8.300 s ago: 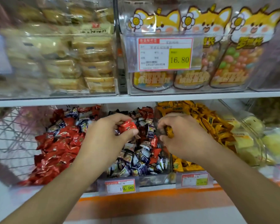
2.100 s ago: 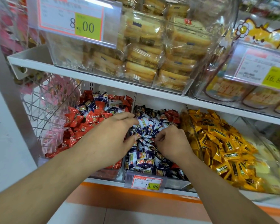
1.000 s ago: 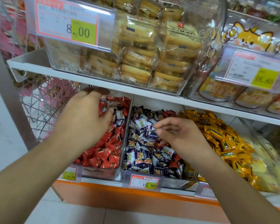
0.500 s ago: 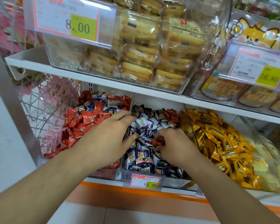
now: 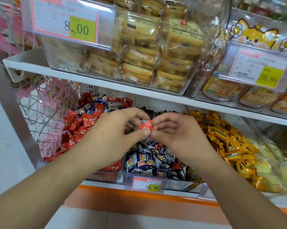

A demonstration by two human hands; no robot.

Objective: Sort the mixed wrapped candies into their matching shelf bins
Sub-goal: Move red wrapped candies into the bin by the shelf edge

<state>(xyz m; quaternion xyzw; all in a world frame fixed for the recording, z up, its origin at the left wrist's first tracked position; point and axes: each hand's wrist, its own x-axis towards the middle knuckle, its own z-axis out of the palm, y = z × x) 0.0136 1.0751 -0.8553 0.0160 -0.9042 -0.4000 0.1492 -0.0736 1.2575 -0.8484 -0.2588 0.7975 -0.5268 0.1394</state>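
A small red wrapped candy (image 5: 146, 124) is held above the middle bin. My left hand (image 5: 116, 134) pinches it between thumb and fingers, and my right hand (image 5: 175, 134) pinches its other side. Below them the middle bin (image 5: 175, 183) holds blue-and-white wrapped candies (image 5: 147, 161) with a few red ones mixed in. The left bin (image 5: 106, 176) is full of red wrapped candies (image 5: 79, 123), with some blue ones on top at the back. The right bin holds yellow wrapped candies (image 5: 222, 138).
A white shelf (image 5: 89, 80) runs just above the bins, carrying clear boxes of wrapped biscuits (image 5: 156, 52) and cartoon-fox candy bags (image 5: 258, 37). A wire basket (image 5: 45, 113) stands at the left. A price tag (image 5: 146, 185) hangs on the middle bin's front.
My right hand has lifted a red candy out of the middle bin, and my left hand has come over to meet it, so both hands now pinch the candy.
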